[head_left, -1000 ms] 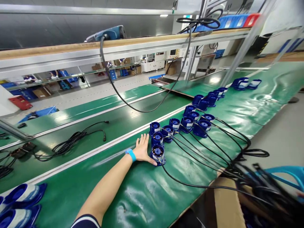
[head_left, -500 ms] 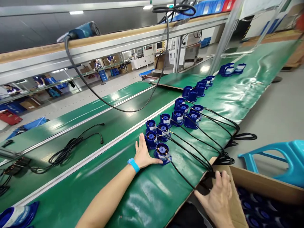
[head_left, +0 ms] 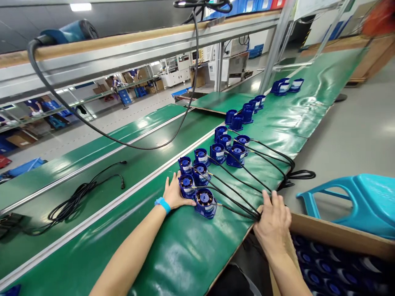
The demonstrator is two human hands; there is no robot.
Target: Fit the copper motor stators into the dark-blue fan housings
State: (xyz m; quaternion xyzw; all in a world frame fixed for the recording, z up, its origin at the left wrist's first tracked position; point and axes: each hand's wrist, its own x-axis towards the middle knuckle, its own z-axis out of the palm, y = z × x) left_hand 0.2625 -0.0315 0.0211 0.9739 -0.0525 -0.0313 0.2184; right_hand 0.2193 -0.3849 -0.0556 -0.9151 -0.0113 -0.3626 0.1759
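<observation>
My left hand [head_left: 175, 194], with a blue band at the wrist, has its fingers stretched out. It lies against the near end of a cluster of blue motor-like units, its fingers beside one unit [head_left: 187, 187] and its thumb at the nearest unit [head_left: 205, 204]. These units have round tops showing copper-coloured parts. Black cables [head_left: 236, 200] run from several of them to the bench edge. There my right hand [head_left: 271, 220] is closed around the cables, its palm side hidden.
A cardboard box [head_left: 342, 228] holding several more blue units stands at lower right, near a turquoise stool [head_left: 367, 201]. More units [head_left: 237, 122] line the green bench [head_left: 185, 250]. A loose cable coil [head_left: 72, 201] lies left. A hanging cable [head_left: 148, 147] loops below the shelf.
My right hand has moved up to the bench edge and closed on the cables. The nearest unit has turned slightly and sits closer to its neighbours. The camera view has shifted right.
</observation>
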